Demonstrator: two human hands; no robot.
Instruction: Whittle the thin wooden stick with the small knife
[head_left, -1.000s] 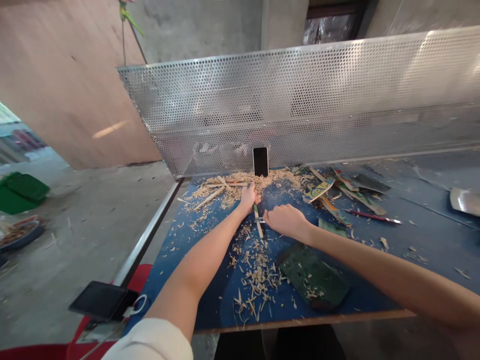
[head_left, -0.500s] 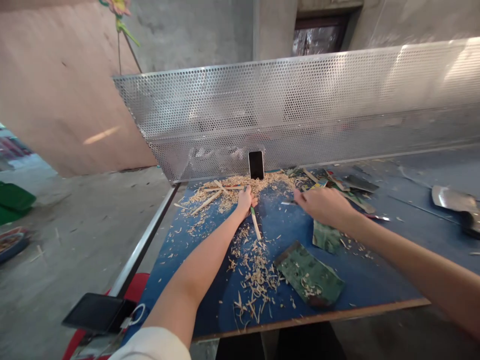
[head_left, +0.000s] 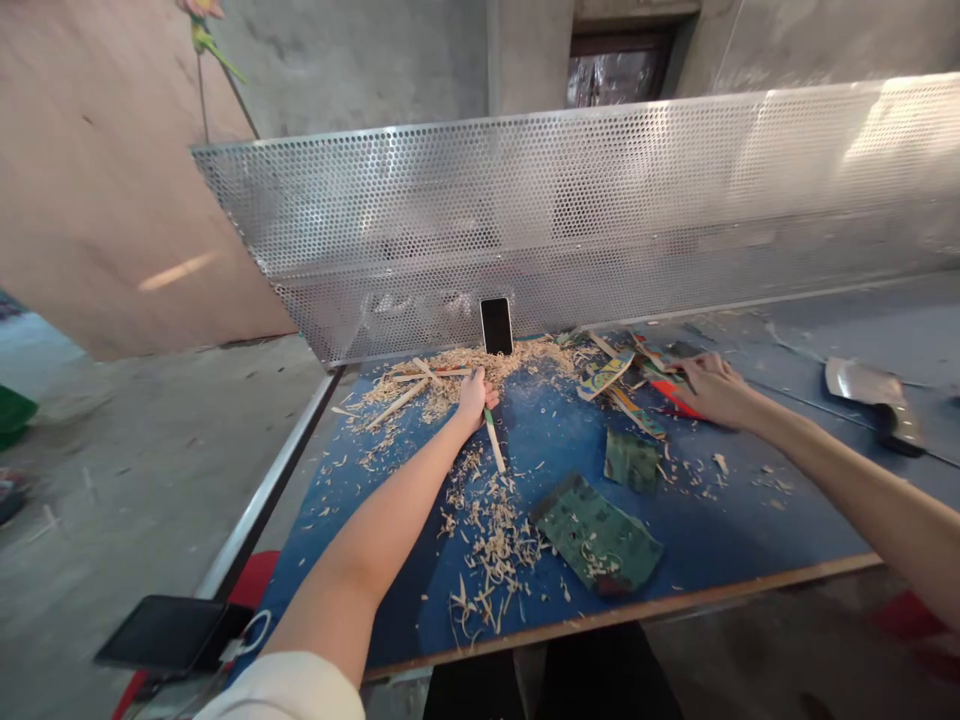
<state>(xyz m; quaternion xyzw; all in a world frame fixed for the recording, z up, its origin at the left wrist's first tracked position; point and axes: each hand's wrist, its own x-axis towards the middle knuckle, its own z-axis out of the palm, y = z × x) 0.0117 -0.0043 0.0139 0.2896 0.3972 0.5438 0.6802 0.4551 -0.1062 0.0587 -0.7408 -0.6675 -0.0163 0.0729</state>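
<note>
On the blue worktop (head_left: 559, 440), the left hand (head_left: 476, 397) on a pale strip (head_left: 495, 445), the right hand (head_left: 712, 390) at the offcuts

Along the far edge, a perforated metal panel (head_left: 525, 220), wider than anything else seen. Worktop below it, its long near edge showing bare wood.

Pale shavings (head_left: 504, 545): one thick bank spread near the far edge, left of centre; a second scatter runs down to the near edge.

Beyond the worktop's left edge, a black flat device (head_left: 161, 635) with a white cable (head_left: 257, 635), over something red.

Near edge, about the middle: a large green sheet (head_left: 596, 535), lying flat, shavings on top. Just beyond it, to the right, a smaller green piece (head_left: 631, 460).

Far right part: a curved metal piece (head_left: 861, 382), dark-handled or dark-ended; too unclear to say.

Left hand, left of the worktop's centre: grip closed round the strip, whose free end points to the near edge. A green patch shows beside the fingers.

Right hand, right of centre toward the far edge: fingers over a red-orange piece (head_left: 675, 398); how far the grip is open, or whether it has hold, cannot tell. Left of that hand, a yellow-and-blue patterned piece (head_left: 606, 376) lies across others.

Phone (head_left: 496, 326): upright before the panel, base by the shavings. Loose thin sticks (head_left: 399, 403) lie left of it.
</note>
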